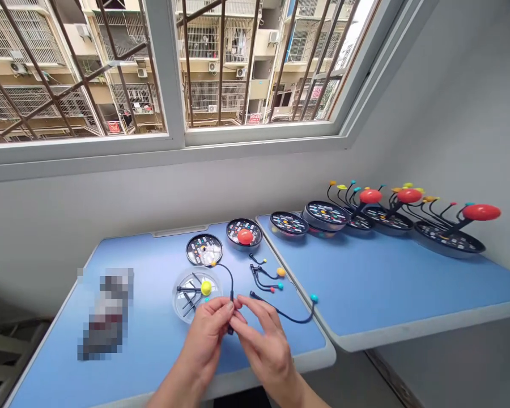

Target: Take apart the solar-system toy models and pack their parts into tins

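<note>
In front of me, over the near edge of the table, I pinch a thin curved black stem (232, 279) with a small orange tip. My left hand (207, 335) is closed on its thick lower part. My right hand (267, 340) closes on the same part from the other side, its fingertips meeting the left ones. Just beyond the left hand, a clear round dish (179, 303) holds several black rods and a yellow ball (206, 288). Right of my hands lies a long black stem (295, 321) with a teal ball. Shorter stems (263, 283) with orange, teal and red balls lie behind it.
A black printed disc (204, 249) and a round base with a red ball (245, 237) sit behind the dish. Along the right table (378, 283) stand several round bases, some carrying stems and red knobs (481, 212). A blurred object (106, 317) lies at left. Behind is a barred window.
</note>
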Demonstrator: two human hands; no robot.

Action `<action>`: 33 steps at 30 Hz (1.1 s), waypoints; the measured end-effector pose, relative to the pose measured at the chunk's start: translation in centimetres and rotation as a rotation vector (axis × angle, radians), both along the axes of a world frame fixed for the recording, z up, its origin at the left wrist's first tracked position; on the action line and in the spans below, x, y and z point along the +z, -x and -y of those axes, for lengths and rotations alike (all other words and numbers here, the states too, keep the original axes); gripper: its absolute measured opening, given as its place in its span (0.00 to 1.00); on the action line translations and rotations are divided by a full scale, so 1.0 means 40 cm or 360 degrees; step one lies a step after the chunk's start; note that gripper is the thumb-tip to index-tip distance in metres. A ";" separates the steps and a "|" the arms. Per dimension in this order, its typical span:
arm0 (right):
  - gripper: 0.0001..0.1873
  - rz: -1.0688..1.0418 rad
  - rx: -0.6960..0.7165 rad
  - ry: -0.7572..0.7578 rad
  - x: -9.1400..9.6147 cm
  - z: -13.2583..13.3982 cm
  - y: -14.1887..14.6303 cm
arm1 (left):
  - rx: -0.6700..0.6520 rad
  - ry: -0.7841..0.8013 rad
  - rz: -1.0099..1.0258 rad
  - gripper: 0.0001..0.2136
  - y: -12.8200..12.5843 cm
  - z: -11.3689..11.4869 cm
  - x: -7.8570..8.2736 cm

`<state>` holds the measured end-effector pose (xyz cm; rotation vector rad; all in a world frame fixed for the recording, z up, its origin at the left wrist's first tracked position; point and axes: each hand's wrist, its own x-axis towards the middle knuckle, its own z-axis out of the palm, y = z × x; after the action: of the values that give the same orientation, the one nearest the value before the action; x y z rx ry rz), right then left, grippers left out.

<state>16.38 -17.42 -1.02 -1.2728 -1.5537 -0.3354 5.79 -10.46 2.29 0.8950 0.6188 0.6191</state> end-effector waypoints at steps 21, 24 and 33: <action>0.15 -0.2186 0.0775 0.0841 0.069 -0.014 0.089 | -0.0055 -0.0659 -0.0656 0.16 0.056 0.070 0.040; 0.15 -0.2412 0.0807 0.0809 0.087 -0.039 0.052 | 0.0182 -0.0879 -0.0720 0.15 0.044 0.107 0.021; 0.13 -0.2412 0.1172 0.0913 0.167 -0.074 -0.095 | 0.0425 -0.0393 -0.0362 0.11 0.084 0.100 -0.015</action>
<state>20.19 -14.44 5.66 -0.7893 -0.6028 1.3404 2.42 -14.46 1.70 1.1337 0.8888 0.8539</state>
